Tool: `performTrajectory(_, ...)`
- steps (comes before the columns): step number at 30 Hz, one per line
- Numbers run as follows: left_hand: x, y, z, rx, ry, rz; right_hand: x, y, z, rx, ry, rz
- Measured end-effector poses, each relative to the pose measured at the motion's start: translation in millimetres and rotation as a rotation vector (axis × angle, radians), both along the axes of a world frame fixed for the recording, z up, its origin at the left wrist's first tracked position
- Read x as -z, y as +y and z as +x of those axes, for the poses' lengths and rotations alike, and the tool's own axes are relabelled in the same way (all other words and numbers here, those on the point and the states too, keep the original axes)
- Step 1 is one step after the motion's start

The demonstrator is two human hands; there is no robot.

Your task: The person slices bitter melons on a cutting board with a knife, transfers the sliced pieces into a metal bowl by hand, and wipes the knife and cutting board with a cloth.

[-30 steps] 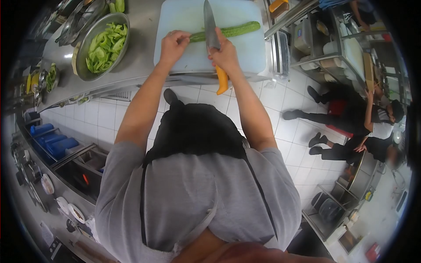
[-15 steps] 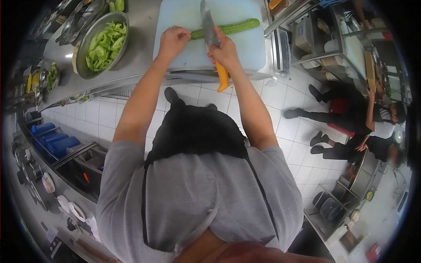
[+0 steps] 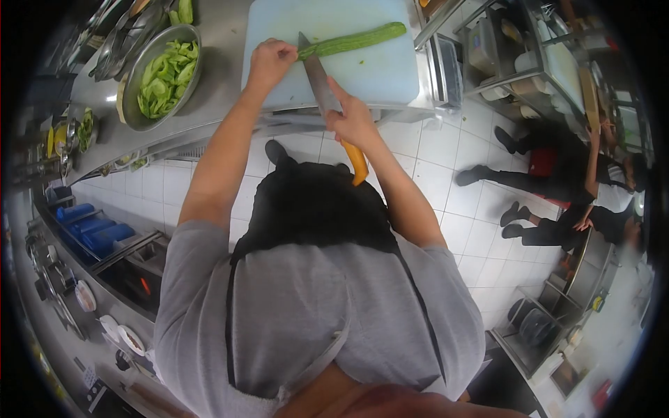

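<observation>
Long green gourd (image 3: 359, 40) is up at 12 o'clock on the board (image 3: 390, 76), one end aimed at 2, and the left hand (image 3: 272, 63) has thumb and fingertips pinching the 8 o'clock end. The right hand (image 3: 354, 120) is at 6 o'clock from it, fingers wrapped snug around the knife (image 3: 319, 80), whose tip points to 11 across the gourd right near those pinching fingers, tho I can't tell if the edge is biting in. Further out, a metal bowl (image 3: 132, 94) of cut greens (image 3: 166, 80) sits on the counter (image 3: 216, 70) around 10.
</observation>
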State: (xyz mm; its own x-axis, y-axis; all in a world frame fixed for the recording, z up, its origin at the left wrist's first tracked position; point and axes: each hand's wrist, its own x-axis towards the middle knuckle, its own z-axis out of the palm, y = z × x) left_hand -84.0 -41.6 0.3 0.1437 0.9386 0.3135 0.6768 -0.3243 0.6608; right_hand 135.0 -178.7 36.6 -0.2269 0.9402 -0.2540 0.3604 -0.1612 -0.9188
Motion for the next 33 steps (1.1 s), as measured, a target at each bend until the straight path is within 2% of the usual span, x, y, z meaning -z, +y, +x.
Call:
performTrajectory(5,-4,-14,11,0.105,0.163,0.236,11,-12,9,-0.020,-0.064,0.022)
performTrajectory(9,18,2,-1,-0.016,-0.091,0.024,31,-9,15,-0.049,-0.172,0.156)
performTrajectory(11,19,13,-10,-0.065,-0.228,-0.066,37,-13,17,-0.036,-0.124,0.182)
performTrajectory(14,5,15,-25,-0.005,-1.102,-0.532,3,-18,18,-0.034,-0.009,-0.090)
performTrajectory(17,-3,4,-34,0.138,-1.436,-0.630,14,-16,18,0.005,0.027,-0.087)
performTrajectory(20,-8,-8,-39,0.358,-1.612,-0.667,8,-17,19,0.002,0.020,-0.098)
performTrajectory(29,-20,-27,-38,0.315,-1.689,-0.621,6,-14,20,-0.016,0.034,-0.080)
performTrajectory(32,10,-9,-48,0.387,-1.716,-0.607,7,-15,21,-0.008,0.037,-0.085)
performTrajectory(33,8,-7,-45,0.277,-1.663,-0.599,8,-15,21,-0.007,0.039,-0.090)
